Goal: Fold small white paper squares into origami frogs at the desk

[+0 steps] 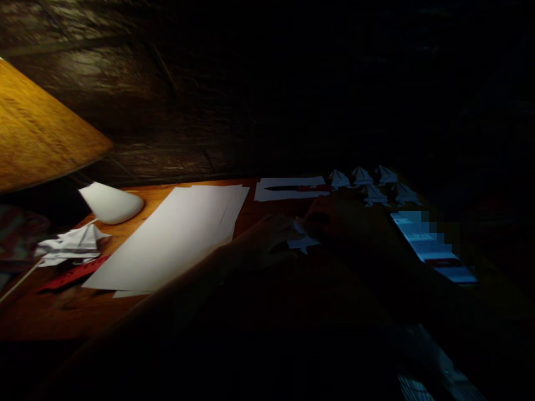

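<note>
A small piece of folded white paper (304,243) is between my two hands, low over the wooden table. My left hand (271,236) reaches in from the left and its fingers close on the paper's left side. My right hand (328,214) is in deep shadow, its fingers bent in at the paper's upper right edge. Their exact grip is hard to see in the dark. Several folded paper figures (374,194) stand in two rows beyond my right hand. Just behind my hands, a knife (288,188) lies across some paper sheets (265,195).
At left, a stack of white sheets (179,239) lies beside a red ruler (73,275) and a crumpled-looking folded paper (75,245). A lamp with a white base (111,203) and yellowish shade (42,133) stands there. A lit phone (430,245) lies at right. A dark wall rises behind.
</note>
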`<state>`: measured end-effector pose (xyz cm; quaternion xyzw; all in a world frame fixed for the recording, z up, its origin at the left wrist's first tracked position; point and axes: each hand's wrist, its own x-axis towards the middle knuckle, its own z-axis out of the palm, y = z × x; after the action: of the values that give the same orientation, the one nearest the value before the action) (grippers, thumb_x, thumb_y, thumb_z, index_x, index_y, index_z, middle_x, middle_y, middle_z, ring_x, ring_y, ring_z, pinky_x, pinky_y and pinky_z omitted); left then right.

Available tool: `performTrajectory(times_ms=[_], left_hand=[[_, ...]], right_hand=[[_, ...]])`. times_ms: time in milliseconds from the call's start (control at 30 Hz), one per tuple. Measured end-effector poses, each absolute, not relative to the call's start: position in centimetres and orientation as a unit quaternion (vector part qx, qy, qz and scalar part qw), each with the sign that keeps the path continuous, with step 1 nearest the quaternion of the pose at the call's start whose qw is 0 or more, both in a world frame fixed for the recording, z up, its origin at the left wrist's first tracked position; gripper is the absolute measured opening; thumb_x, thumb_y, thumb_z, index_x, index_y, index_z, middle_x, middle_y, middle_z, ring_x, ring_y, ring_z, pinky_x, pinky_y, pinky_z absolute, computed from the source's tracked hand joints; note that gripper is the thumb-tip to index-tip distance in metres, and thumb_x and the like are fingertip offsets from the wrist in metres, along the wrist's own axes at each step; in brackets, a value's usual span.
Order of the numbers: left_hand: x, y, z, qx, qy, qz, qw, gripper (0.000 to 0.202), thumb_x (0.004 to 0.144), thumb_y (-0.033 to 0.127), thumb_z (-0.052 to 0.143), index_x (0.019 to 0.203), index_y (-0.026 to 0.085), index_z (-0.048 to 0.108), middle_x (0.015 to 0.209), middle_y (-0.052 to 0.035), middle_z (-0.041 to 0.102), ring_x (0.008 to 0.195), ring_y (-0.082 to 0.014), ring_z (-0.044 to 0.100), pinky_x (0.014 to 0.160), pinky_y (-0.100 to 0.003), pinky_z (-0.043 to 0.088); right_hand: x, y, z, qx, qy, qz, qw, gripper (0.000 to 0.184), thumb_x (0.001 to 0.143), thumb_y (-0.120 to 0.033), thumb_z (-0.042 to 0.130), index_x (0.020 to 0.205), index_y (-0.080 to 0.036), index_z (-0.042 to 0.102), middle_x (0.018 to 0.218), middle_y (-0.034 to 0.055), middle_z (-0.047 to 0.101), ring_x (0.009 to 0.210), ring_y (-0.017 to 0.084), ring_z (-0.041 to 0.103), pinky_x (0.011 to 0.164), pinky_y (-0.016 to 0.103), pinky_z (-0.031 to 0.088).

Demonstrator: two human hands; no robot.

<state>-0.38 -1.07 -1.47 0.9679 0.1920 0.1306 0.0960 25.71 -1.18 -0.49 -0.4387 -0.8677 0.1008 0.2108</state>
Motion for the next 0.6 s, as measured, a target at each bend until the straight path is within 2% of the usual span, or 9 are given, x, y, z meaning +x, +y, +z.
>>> performTrajectory(times_ms=[133, 300, 433, 600], left_hand=[[-0.75, -0.82, -1.69, 0.957, 0.183, 0.166, 0.155, 0.042, 0.098, 0.032, 0.061, 0.139, 0.025, 0.055, 0.139, -0.0117, 0.058, 0.13, -0.0281, 0.054, 0.109, -0.048, 0.047], [-1.04, -0.44, -1.68, 0.962, 0.153, 0.154, 0.164, 0.051, 0.098, 0.037, 0.064, 0.146, 0.029, 0.051, 0.156, -0.0113, 0.046, 0.142, -0.0302, 0.046, 0.115, -0.051, 0.043], [-0.93, -0.53, -1.35, 0.966, 0.16, 0.135, 0.151, 0.05, 0.097, 0.035, 0.065, 0.146, 0.029, 0.053, 0.152, -0.0105, 0.049, 0.14, -0.0294, 0.046, 0.115, -0.05, 0.042], [-0.68, -0.82, -0.93, 0.963, 0.19, 0.131, 0.137, 0.05, 0.092, 0.035, 0.069, 0.14, 0.026, 0.058, 0.14, -0.0115, 0.055, 0.13, -0.0296, 0.052, 0.109, -0.049, 0.047]], right_hand=[[25.81, -1.04, -0.67, -0.486, -0.846, 0.085, 0.202, 0.017, 0.096, -0.035, 0.063, 0.098, -0.022, 0.074, 0.108, 0.0082, 0.072, 0.092, 0.023, 0.067, 0.08, 0.036, 0.049], [25.61, -1.21, -0.46, -0.466, -0.858, 0.097, 0.192, 0.017, 0.097, -0.03, 0.061, 0.104, -0.023, 0.075, 0.11, 0.0069, 0.075, 0.097, 0.023, 0.068, 0.082, 0.036, 0.05], [25.28, -1.52, -0.28, -0.44, -0.859, 0.139, 0.222, 0.019, 0.097, -0.031, 0.061, 0.107, -0.026, 0.076, 0.109, 0.0053, 0.076, 0.096, 0.023, 0.069, 0.084, 0.036, 0.052], [25.1, -1.55, -0.31, -0.385, -0.875, 0.174, 0.238, 0.027, 0.09, -0.022, 0.067, 0.115, -0.023, 0.073, 0.116, 0.0073, 0.075, 0.105, 0.023, 0.069, 0.093, 0.039, 0.052]])
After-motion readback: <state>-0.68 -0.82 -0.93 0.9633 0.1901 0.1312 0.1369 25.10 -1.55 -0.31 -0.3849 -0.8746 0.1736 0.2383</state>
